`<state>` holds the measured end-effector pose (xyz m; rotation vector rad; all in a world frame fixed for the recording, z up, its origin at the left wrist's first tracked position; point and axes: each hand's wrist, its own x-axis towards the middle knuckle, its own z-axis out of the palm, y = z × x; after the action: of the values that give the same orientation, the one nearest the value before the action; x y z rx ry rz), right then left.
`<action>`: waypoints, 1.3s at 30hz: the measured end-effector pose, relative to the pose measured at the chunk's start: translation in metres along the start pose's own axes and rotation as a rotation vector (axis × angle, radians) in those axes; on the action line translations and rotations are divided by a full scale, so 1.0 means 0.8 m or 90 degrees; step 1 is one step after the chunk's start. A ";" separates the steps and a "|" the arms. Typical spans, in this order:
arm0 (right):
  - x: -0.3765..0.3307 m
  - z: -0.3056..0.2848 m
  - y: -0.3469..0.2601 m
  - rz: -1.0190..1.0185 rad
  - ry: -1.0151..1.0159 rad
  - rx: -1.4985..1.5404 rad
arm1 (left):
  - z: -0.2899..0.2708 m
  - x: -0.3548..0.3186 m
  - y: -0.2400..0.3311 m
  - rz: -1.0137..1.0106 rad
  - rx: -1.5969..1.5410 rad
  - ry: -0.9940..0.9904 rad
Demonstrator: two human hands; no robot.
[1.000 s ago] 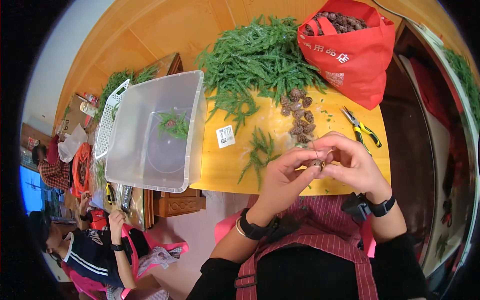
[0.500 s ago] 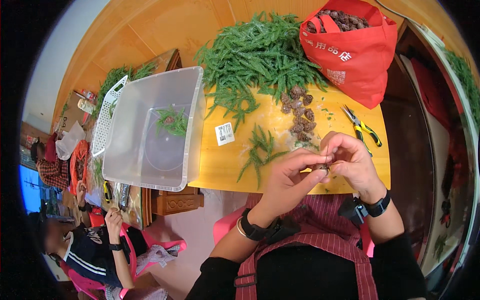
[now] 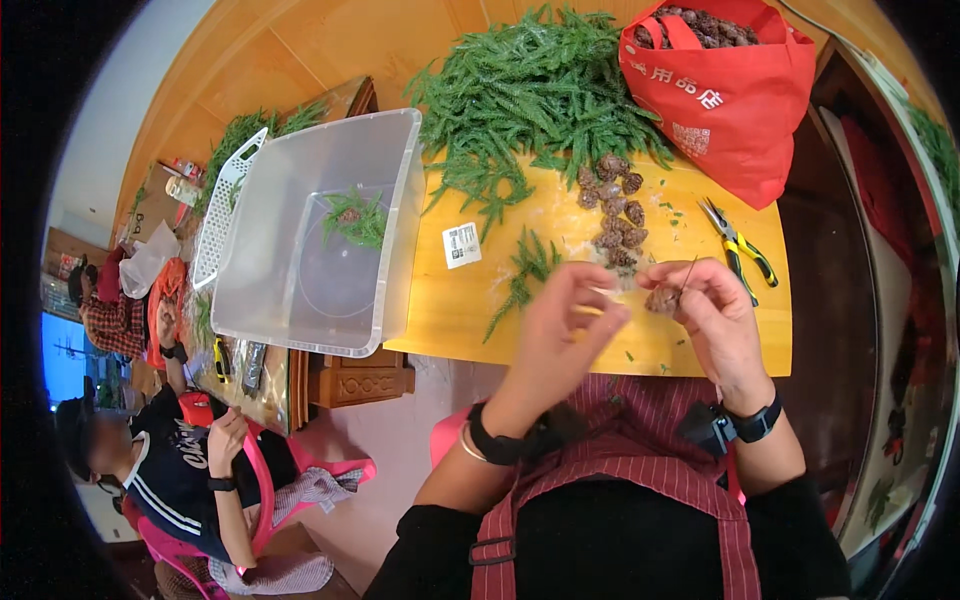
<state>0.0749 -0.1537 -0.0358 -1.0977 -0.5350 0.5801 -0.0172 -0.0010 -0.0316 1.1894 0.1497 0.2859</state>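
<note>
My right hand (image 3: 722, 330) pinches a brown pine cone (image 3: 662, 299), and a thin wire sticks up by its fingertips. To its left, my left hand (image 3: 568, 325) is held apart from the cone, fingers spread and nothing visible in them. Both hands are over the near part of the yellow tabletop (image 3: 440, 310). Just beyond them lies a line of several loose pine cones (image 3: 613, 205). A green artificial sprig (image 3: 527, 275) rests beside my left hand, partly covered by it.
Yellow-and-black pliers (image 3: 740, 248) lie at the right. At the back are heaped green branches (image 3: 530, 95) and a red bag (image 3: 720, 120) of pine cones. A clear plastic bin (image 3: 255, 300) holding a sprig stands left, near a white label (image 3: 461, 245). Another person (image 3: 190, 470) sits at far left.
My left hand has come away from the right hand and opened. The pine cone, largely hidden between my fingers before, now shows in my right hand. The whole view has shifted slightly.
</note>
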 end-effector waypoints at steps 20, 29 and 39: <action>-0.013 -0.014 -0.016 0.077 0.012 -0.052 | -0.073 0.023 0.009 -0.062 0.302 0.032; -0.011 0.001 -0.021 0.052 -0.084 -0.024 | -0.038 0.019 0.007 -0.097 -0.315 -0.067; -0.004 0.000 -0.023 0.039 -0.113 -0.081 | -0.009 0.027 -0.014 -0.063 -0.266 -0.030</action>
<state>0.0761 -0.1620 -0.0193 -1.1928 -0.7015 0.7089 0.0027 0.0083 -0.0438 0.7710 0.1011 0.1892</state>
